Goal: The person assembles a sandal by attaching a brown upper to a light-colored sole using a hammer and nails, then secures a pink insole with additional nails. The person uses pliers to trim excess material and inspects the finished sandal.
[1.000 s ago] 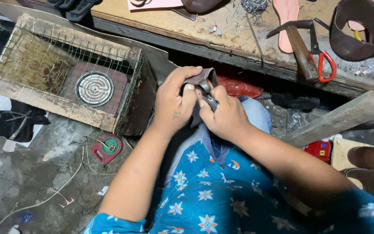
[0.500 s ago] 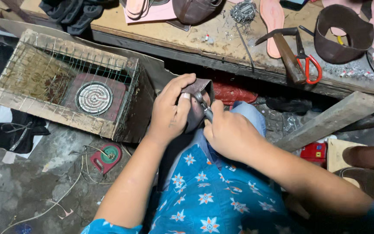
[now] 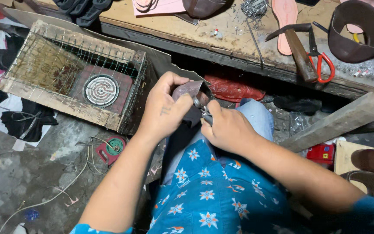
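Leather piece point(image 3: 188, 90) over lap, pinched in left hand point(image 3: 163, 110); right hand point(image 3: 228, 128) closed on metal pliers point(image 3: 201, 105) gripping its edge. Step: pulling leather taut. Next needs steady tension.

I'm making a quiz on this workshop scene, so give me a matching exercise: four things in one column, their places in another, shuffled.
Things:
1. brown leather piece
2. wooden-handled hammer
3. red-handled scissors
4. round coil heater

Places:
A. inside the wire-mesh wooden box
B. in the left hand
C. on the workbench, right of the hammer
D. on the workbench, beside a pink sole

Pairs: 1-B, 2-D, 3-C, 4-A
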`<state>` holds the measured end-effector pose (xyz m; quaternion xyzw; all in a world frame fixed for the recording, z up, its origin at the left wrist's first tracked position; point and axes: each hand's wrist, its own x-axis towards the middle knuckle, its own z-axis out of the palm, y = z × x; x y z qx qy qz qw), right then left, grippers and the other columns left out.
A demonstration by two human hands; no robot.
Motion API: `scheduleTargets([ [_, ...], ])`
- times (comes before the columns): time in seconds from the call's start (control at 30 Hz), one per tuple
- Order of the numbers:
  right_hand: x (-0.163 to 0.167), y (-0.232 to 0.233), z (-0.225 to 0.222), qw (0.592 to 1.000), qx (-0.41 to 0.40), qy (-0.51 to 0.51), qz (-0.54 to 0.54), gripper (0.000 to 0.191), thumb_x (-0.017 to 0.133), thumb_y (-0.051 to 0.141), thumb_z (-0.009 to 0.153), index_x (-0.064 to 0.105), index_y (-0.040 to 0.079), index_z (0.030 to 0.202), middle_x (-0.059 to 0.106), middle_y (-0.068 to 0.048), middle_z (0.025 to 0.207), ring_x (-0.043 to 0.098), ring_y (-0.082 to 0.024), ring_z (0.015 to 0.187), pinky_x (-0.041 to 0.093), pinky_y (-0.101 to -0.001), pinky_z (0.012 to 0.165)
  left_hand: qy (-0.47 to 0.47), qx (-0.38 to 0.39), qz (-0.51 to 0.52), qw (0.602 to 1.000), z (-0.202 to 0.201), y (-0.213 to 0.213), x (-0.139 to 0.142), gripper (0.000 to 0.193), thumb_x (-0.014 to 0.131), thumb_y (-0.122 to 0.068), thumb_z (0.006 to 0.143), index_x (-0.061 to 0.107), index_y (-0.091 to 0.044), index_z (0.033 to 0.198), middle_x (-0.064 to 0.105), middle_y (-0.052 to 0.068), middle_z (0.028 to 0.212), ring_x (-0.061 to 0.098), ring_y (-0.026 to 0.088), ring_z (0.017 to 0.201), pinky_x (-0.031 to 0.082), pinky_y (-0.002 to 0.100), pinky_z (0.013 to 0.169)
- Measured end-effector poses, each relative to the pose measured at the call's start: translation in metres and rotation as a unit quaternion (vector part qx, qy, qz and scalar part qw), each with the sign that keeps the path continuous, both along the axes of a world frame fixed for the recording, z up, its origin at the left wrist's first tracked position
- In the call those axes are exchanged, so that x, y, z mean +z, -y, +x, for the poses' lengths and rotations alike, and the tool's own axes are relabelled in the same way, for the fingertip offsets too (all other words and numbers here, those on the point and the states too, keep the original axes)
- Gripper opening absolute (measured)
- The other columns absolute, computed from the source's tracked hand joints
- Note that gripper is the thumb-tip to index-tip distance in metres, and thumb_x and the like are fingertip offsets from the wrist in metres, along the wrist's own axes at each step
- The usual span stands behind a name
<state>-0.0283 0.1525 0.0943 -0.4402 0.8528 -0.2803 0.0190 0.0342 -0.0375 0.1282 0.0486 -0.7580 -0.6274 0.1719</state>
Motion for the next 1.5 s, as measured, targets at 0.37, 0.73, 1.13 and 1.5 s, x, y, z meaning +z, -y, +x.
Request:
scheduleTargets([
  [0.37,0.032,-0.011,0.008,0.990,-0.037,0.128,0.047,0.047,0.061,0.028,0.094,0.048,0.000,0.128,0.067,-0.028,0.102,0.065,-0.047,0.096,0.050,-0.0558,0.084,0.050,0.089,-0.154,0.983,-0.022,-0.010,0.013,0.023,0.068,-0.018,0.079,0.062,-0.001,0.094,0.068,0.015,0.077,0.062,0.018,0.065,0.052,0.032,0.064],
  [0.73,-0.026,-0.108,0.045,0.948,-0.095,0.148,0.266,0.070,0.066,0.036,0.087,0.046,0.011,0.150,0.063,-0.018,0.114,0.063,-0.037,0.108,0.050,-0.0459,0.093,-0.070,0.149,-0.321,0.933,-0.019,-0.008,-0.010,0.026,0.065,-0.014,0.085,0.058,-0.002,0.108,0.067,0.021,0.102,0.066,0.045,0.091,0.054,0.051,0.076],
  [1.13,-0.060,-0.173,-0.053,0.984,-0.158,-0.082,0.012,0.060,0.076,0.034,0.086,0.062,-0.005,0.129,0.059,-0.024,0.119,0.056,-0.042,0.112,0.046,-0.0474,0.096,-0.121,0.122,-0.147,0.974,-0.045,-0.023,-0.049,0.045,0.072,-0.015,0.093,0.053,0.002,0.130,0.067,0.019,0.116,0.069,0.029,0.108,0.055,0.039,0.095],
  [1.5,-0.105,-0.163,-0.260,0.920,-0.346,-0.140,0.121,0.044,0.076,0.032,0.091,0.066,-0.003,0.116,0.062,-0.026,0.120,0.056,-0.045,0.114,0.046,-0.0528,0.099,0.021,-0.209,0.015,0.978,-0.112,-0.045,-0.092,0.045,0.077,-0.019,0.089,0.062,0.001,0.127,0.071,0.008,0.115,0.065,0.018,0.107,0.052,0.034,0.097],
])
